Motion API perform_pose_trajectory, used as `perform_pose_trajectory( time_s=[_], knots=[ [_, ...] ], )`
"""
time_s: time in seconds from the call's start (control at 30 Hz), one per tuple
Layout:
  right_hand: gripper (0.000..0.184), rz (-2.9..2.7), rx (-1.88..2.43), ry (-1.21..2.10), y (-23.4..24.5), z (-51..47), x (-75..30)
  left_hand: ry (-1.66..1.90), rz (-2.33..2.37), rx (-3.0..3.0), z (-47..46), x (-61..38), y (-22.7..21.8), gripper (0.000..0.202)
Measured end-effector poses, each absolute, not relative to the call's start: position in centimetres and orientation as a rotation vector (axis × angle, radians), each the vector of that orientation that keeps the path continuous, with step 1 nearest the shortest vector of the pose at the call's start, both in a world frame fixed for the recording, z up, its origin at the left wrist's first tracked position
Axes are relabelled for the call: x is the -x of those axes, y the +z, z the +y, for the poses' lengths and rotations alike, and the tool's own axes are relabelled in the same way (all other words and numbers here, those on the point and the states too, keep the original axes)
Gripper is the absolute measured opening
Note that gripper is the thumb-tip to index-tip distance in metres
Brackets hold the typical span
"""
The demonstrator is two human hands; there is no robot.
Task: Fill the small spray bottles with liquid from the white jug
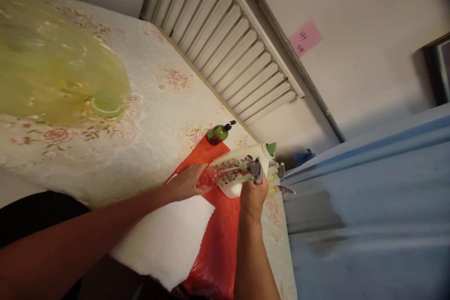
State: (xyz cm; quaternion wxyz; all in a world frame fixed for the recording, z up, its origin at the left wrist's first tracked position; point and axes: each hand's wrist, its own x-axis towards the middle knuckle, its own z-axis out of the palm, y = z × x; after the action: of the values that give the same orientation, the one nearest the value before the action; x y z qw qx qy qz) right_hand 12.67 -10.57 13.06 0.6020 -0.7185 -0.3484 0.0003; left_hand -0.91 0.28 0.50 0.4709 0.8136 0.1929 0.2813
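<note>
My left hand [190,179] is wrapped around a clear plastic bottle [208,178], which looks reddish against the red sheet behind it. My right hand [253,195] grips a grey trigger spray head [255,169]; its thin tube points toward the bottle's mouth. Whether the tube's end is inside the bottle is hard to tell. Just behind both hands lies a large white jug [234,155] with a printed label and a green spout at its neck. A white cloth or paper towel [172,239] lies below my left forearm.
A red plastic sheet [218,229] covers part of the flowered tablecloth [154,117]. On it stands a green pump bottle [218,134]. More spray bottles [277,180] are beyond my right hand. A yellow plastic bag [59,65] lies left, a radiator [225,33] behind, a blue curtain [372,187] right.
</note>
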Motion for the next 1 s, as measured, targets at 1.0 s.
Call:
perform_pose_trajectory(
  time_s=[1.0],
  knots=[
    [0.021, -0.853, 1.774, 0.18, 8.3, -9.6, -11.2, 0.727, 0.397, -1.962, 0.2, 1.2, 0.8, 0.062]
  ],
)
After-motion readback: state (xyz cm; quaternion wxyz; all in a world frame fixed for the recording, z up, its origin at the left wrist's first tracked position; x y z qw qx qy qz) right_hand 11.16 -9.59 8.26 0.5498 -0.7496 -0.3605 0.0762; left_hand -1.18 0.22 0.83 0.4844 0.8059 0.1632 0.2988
